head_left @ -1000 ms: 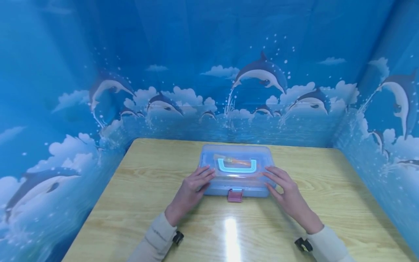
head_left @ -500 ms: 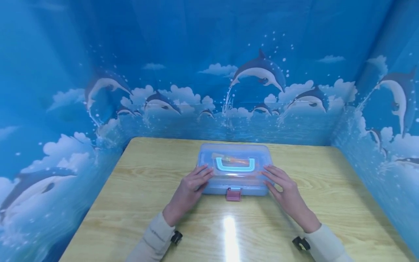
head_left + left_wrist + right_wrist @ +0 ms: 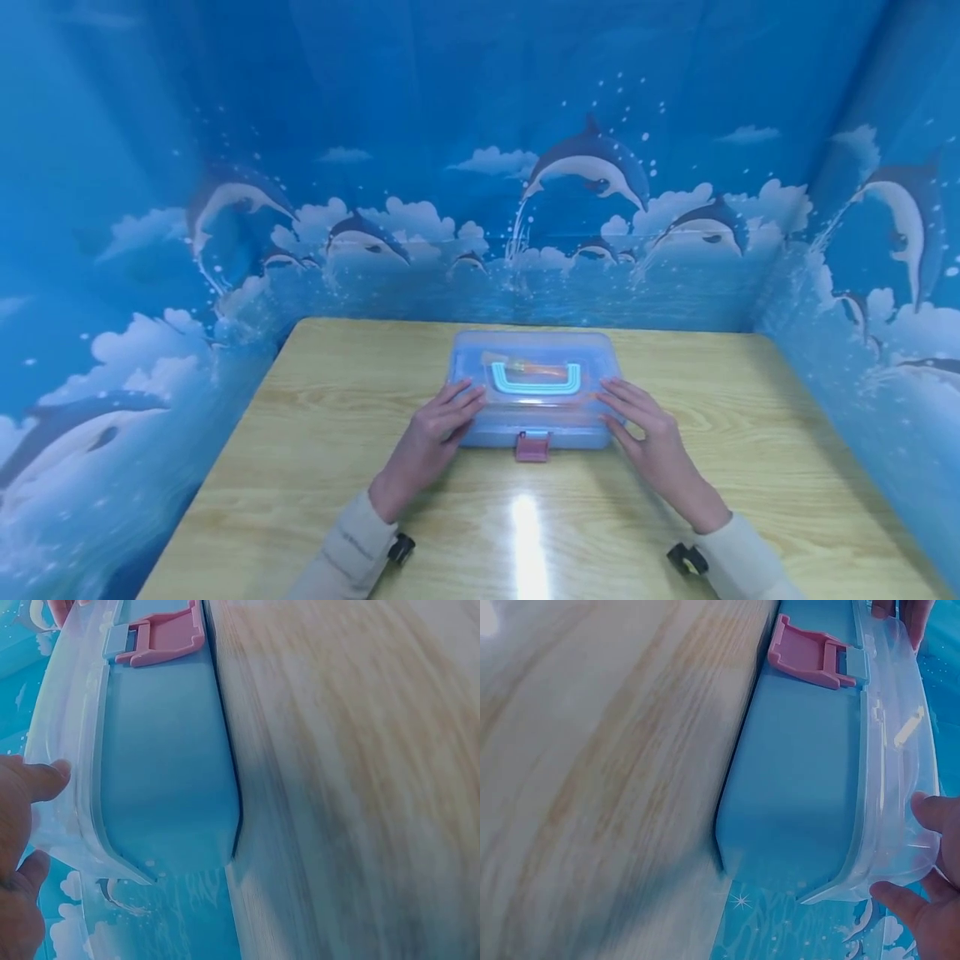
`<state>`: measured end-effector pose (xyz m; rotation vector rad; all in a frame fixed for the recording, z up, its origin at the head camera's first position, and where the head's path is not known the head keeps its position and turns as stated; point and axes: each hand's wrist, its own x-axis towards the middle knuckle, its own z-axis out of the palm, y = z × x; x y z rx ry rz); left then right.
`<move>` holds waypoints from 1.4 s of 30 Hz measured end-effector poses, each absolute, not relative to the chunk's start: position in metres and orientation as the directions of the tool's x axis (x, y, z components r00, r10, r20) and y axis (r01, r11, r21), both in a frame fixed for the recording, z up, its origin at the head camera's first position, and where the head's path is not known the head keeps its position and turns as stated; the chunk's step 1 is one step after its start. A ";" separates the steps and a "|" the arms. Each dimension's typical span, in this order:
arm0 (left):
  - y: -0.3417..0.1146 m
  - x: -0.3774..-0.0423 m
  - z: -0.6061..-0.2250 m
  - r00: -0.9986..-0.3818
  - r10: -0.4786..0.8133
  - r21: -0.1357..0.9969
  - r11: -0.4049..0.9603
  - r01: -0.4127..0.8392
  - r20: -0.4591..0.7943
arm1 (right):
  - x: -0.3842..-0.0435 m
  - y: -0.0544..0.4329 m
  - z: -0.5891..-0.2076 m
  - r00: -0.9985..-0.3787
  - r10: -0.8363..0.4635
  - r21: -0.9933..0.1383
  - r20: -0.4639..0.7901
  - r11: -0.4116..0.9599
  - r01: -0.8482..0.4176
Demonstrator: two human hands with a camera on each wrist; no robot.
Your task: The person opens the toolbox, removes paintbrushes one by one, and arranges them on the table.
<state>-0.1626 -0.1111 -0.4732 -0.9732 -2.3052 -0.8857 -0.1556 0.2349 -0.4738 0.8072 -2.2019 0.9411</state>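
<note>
Apparently, a brush [image 3: 536, 369] sits beneath the clear box lid [image 3: 536, 344].

Your head view looks forward and down from above the near side of the tabletop [image 3: 360, 400], far enough back to frame the whole box [image 3: 540, 417], both your forearms and the dolphin backdrop [image 3: 480, 108] behind. Your left wrist view sits low and close at the box's front left end, turned sideways, so the tabletop runs down its right side and your left fingers [image 3: 49, 780] enter from its left edge. Your right wrist view roughly mirrors it at the front right end, with your right fingers [image 3: 930, 812] entering from its right edge. Both wrist views share the pink latch [image 3: 172, 634], which your head view also shows.
</note>
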 end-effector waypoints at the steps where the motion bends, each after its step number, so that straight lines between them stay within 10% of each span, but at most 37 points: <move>1: -0.111 -0.164 -0.474 -0.627 0.445 0.370 0.536 0.759 0.640 | -0.156 0.235 -0.474 -0.625 -0.289 -0.402 0.725 0.560 -0.725; 42: -0.112 -0.162 -0.478 -0.596 0.439 0.327 0.546 0.771 0.672 | -0.153 0.236 -0.487 -0.617 -0.228 -0.406 0.753 0.577 -0.709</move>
